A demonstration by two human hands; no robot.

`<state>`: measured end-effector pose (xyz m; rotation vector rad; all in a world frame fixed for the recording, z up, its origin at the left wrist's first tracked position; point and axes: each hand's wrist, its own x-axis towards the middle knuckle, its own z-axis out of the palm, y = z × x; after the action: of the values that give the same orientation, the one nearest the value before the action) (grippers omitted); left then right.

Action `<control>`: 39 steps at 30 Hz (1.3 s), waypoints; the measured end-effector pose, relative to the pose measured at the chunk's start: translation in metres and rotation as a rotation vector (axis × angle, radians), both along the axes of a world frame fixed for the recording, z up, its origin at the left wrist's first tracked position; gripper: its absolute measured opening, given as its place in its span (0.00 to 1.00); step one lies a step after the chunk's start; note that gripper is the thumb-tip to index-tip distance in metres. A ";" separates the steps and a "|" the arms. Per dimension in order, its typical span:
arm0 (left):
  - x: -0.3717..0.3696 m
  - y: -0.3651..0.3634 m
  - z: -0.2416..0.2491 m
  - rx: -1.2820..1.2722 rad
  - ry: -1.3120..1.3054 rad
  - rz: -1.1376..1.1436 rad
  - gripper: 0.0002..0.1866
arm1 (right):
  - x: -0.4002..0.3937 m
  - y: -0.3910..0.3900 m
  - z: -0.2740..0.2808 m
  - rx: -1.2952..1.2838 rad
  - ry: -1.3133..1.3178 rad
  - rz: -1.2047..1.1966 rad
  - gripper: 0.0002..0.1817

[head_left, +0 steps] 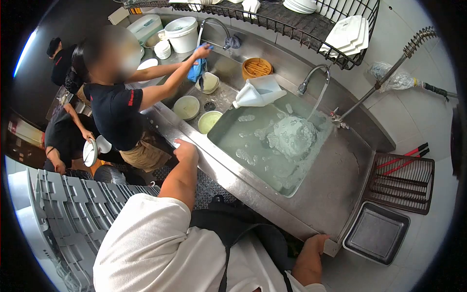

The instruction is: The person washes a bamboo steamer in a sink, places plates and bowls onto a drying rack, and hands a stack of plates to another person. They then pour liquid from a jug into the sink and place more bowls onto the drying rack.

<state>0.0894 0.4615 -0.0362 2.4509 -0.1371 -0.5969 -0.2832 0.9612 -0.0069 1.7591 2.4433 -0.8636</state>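
Left hand [186, 151] at front edge of steel bench [335, 187]; right hand [316, 243] at its corner. Tap [318, 73] runs into foamy water [265, 168].

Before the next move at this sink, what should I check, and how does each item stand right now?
1. Left hand free of any item: ok, none visible; it rests at the counter front edge.
2. Right hand gripping the counter corner: cannot tell; its fingers are partly hidden.
3. Right faucet off: not ok, water is running.
4. White jug upright: not ok, it lies tipped over.
5. Basin floor clear of items: cannot tell, cloudy water and foam hide it.
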 end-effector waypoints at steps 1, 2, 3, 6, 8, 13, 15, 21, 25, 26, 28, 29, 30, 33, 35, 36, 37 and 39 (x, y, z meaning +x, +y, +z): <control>0.000 0.000 0.001 -0.003 0.009 0.006 0.43 | -0.001 0.002 -0.003 -0.001 0.000 -0.002 0.64; 0.000 -0.001 0.001 -0.002 0.006 0.008 0.44 | -0.004 0.006 -0.010 -0.009 -0.005 0.020 0.64; 0.000 -0.001 -0.001 0.001 0.003 0.008 0.44 | -0.014 0.021 -0.031 -0.017 -0.001 0.031 0.64; 0.000 0.000 0.000 0.018 0.009 0.008 0.44 | -0.010 0.020 -0.020 -0.081 0.041 0.097 0.63; -0.007 0.003 0.011 0.010 0.028 -0.007 0.44 | -0.001 0.013 -0.013 -0.137 0.084 0.076 0.64; -0.009 0.006 0.018 0.037 0.036 0.002 0.43 | -0.005 0.013 -0.021 -0.056 0.083 0.008 0.55; -0.009 0.005 0.015 0.032 0.037 0.005 0.43 | -0.002 0.006 -0.010 -0.065 0.074 -0.001 0.55; -0.011 0.007 0.020 0.014 0.064 0.020 0.43 | -0.004 0.011 -0.014 -0.127 0.074 0.006 0.65; -0.010 0.005 0.017 0.029 0.054 0.042 0.42 | -0.010 0.019 -0.026 -0.097 0.039 0.024 0.66; -0.010 0.005 0.017 0.024 0.061 0.043 0.42 | -0.010 0.017 -0.024 -0.098 0.036 0.029 0.67; -0.009 0.004 0.014 0.024 0.053 0.035 0.42 | -0.006 0.014 -0.018 -0.098 0.028 0.038 0.68; -0.008 0.005 0.014 0.031 0.047 0.020 0.42 | -0.006 0.015 -0.021 -0.099 0.041 0.039 0.68; -0.008 0.006 0.016 0.038 0.042 0.005 0.42 | -0.007 0.018 -0.026 -0.100 0.054 0.042 0.68; -0.006 0.005 0.011 0.041 0.046 -0.014 0.44 | -0.010 0.022 -0.038 -0.041 0.062 0.045 0.69; -0.008 0.006 0.016 0.021 0.045 -0.014 0.45 | -0.012 0.025 -0.043 -0.044 0.072 0.043 0.70; -0.006 0.004 0.012 0.020 0.044 -0.025 0.45 | -0.013 0.028 -0.044 -0.075 0.082 0.040 0.71; -0.003 0.003 0.006 0.019 0.043 -0.035 0.45 | -0.016 0.031 -0.048 -0.070 0.081 0.041 0.71; -0.003 0.005 0.005 0.015 0.041 -0.049 0.45 | -0.022 0.037 -0.060 -0.027 0.070 0.042 0.70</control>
<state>0.0868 0.4670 -0.0307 2.4543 -0.1772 -0.6712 -0.3054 0.9983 -0.0664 1.6908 2.4882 -0.9655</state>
